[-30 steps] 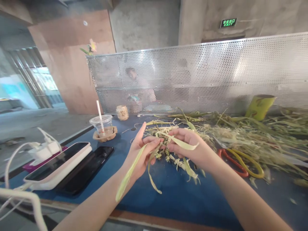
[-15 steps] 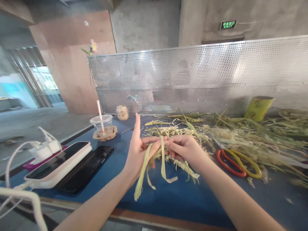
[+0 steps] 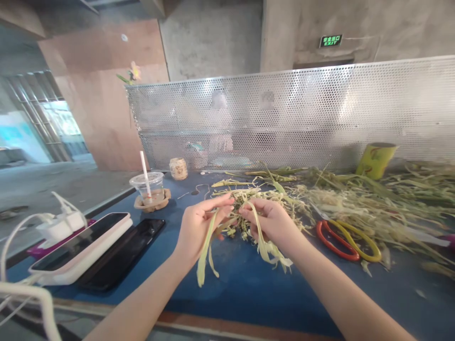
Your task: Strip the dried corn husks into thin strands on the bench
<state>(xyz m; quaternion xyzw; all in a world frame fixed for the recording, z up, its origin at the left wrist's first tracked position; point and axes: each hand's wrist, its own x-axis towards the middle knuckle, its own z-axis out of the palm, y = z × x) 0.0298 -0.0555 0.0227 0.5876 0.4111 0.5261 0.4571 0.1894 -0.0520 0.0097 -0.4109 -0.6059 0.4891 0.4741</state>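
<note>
My left hand [image 3: 199, 220] is closed around pale green dried-leaf strips [image 3: 203, 261], whose ends hang below the palm toward the blue table. A short gap away, my right hand [image 3: 272, 220] pinches another leaf strip [image 3: 260, 235] that arches over the fingers and droops down. Beneath and behind both hands lies a knotted bundle of leaf strips [image 3: 245, 193] with many frayed ends. My fingers partly hide the bundle, so whether the held strips join it cannot be made out.
Scissors [image 3: 337, 240] with red and yellow handles lie right of my right hand, beside heaped dry leaves [image 3: 355, 201]. A yellow-green container [image 3: 376, 161] stands behind. At left are a black phone [image 3: 124, 253], a white-cased phone [image 3: 81, 244], chargers [image 3: 62, 225] and a plastic cup [image 3: 147, 187]. A perforated metal screen [image 3: 284, 118] stands behind.
My hands have moved apart from where they met. The left thumb has come down from pointing up. One hanging strip has shifted right and now drapes over my right hand.
</note>
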